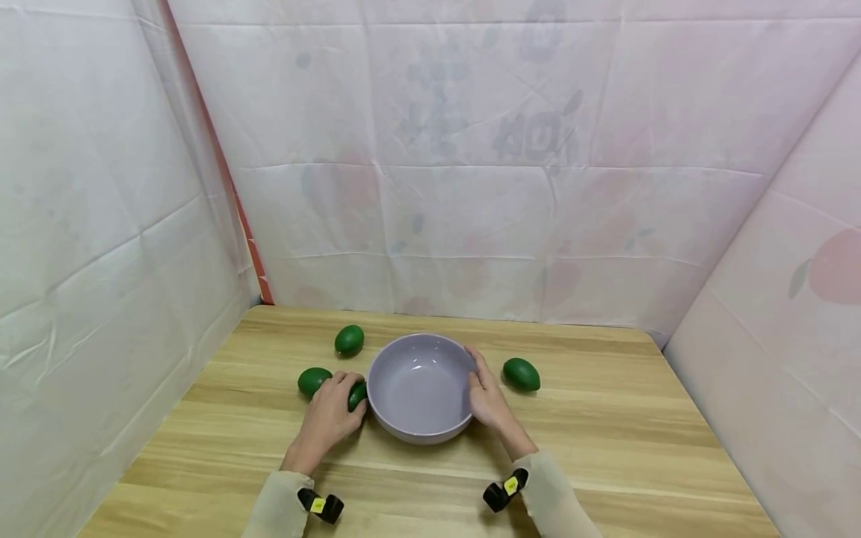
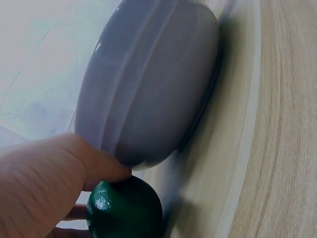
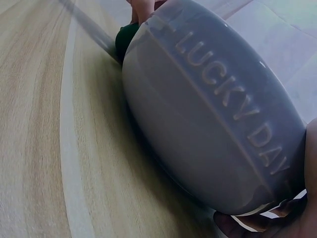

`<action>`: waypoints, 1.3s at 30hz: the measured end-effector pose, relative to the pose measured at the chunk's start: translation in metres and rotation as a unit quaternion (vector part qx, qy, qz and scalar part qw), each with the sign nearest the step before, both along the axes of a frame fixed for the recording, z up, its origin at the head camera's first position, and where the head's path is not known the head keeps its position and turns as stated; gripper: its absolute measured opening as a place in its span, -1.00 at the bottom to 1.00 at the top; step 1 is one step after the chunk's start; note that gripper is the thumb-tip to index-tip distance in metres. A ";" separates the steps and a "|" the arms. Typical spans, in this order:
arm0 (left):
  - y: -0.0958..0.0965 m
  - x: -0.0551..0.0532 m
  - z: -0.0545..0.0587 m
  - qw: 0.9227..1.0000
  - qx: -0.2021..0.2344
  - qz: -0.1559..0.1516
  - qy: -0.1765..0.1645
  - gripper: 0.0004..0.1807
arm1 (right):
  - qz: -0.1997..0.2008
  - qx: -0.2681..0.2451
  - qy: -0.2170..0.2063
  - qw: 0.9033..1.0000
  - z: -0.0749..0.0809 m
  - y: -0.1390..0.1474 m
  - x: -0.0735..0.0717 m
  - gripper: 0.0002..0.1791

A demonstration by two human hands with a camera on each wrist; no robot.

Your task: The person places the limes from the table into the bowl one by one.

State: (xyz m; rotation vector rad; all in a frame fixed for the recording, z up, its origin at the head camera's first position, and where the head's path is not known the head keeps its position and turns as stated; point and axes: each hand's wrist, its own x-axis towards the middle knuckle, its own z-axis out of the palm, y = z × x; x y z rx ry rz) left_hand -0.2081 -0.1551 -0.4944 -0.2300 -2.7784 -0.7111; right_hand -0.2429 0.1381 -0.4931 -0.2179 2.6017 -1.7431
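Observation:
A round lavender bowl (image 1: 420,392) stands on the table in the head view, with nothing inside. Its outer wall (image 3: 198,114) carries raised "LUCKY DAY" letters in the right wrist view. My right hand (image 1: 489,400) holds the bowl at its right side, thumb over the rim and fingers on the outside. Close against the bowl's left side, my left hand (image 1: 332,411) grips a green lime (image 2: 124,210) between thumb and fingers. A second lime (image 1: 314,382) lies just left of that hand, partly behind its knuckles.
Another lime (image 1: 349,341) sits behind the left hand, left of the bowl. One more lime (image 1: 521,374) lies to the right of the right hand. The wooden table (image 1: 619,433) meets white printed cloth (image 1: 464,217) at the back and both sides.

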 end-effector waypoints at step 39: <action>-0.007 -0.017 0.048 0.995 0.027 -0.018 0.091 -0.61 | -0.002 -0.003 0.000 1.000 -0.001 0.000 0.001 -0.41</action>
